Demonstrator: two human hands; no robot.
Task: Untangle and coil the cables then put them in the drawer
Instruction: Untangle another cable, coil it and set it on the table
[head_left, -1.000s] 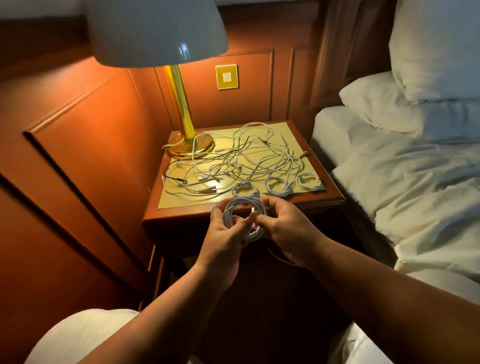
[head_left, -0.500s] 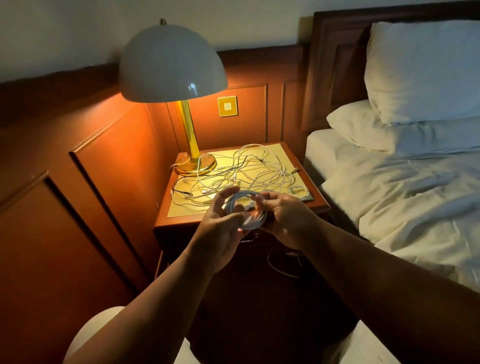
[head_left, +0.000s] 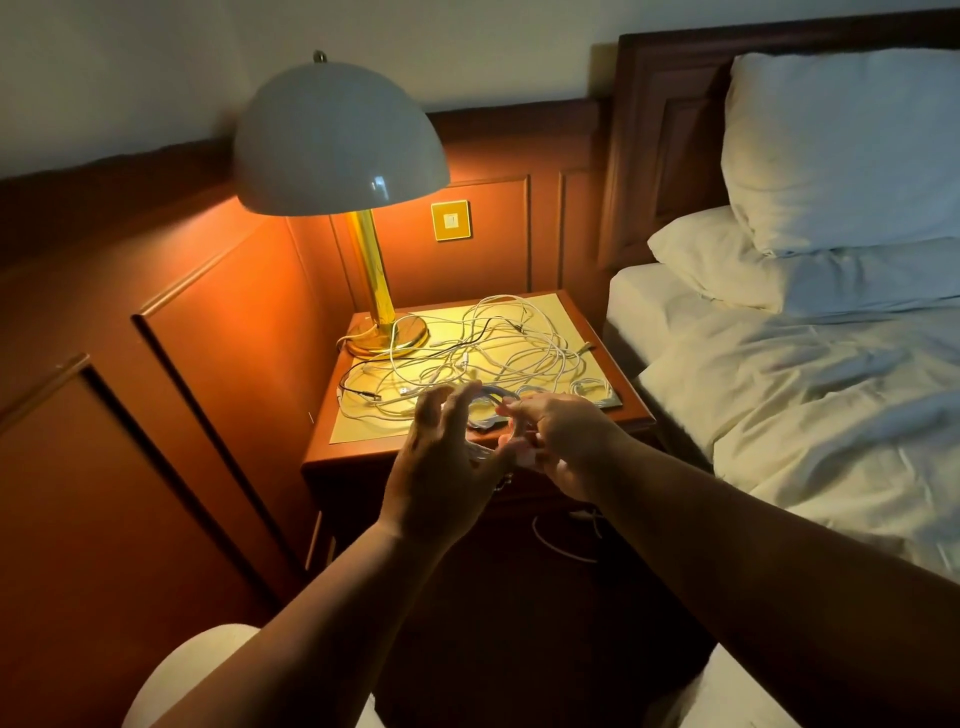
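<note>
Held above the near edge of a wooden nightstand (head_left: 621, 415): a coiled white cable (head_left: 488, 410), between two bare hands. Left hand (head_left: 441, 467) spread, fingers straight and fanned upward, thumb and palm against the coil's lower left side. Right hand (head_left: 563, 447) curled round the coil's right side, fingertips pinching the loops. On the nightstand top, a yellow mat (head_left: 358, 431) carrying a loose tangle of white cables (head_left: 498, 348), with a thin black cable (head_left: 358, 387) threaded along its left part. Near the mat's front right corner, small coiled white cables (head_left: 589, 389) lying flat, partly hidden behind the hands. At the back left corner, a brass lamp (head_left: 376, 291) with a white dome shade, lit, throwing warm light over the mat and the panelling. Below the top, the drawer front (head_left: 524, 491) in shadow, closed as far as can be told, mostly covered by the hands. Under the nightstand, a white cord (head_left: 558, 548) hanging in a loop against the dark floor. Behind, reddish wood wall panelling (head_left: 218, 322) with a brass-coloured wall switch (head_left: 451, 220) set in it, plain pale wall above. To the right, a bed (head_left: 810, 395) with rumpled white sheets, two white pillows (head_left: 841, 156) stacked against a dark wooden headboard (head_left: 670, 130). At the bottom edge, pale trouser knees (head_left: 192, 675), one on each side of the forearms.
</note>
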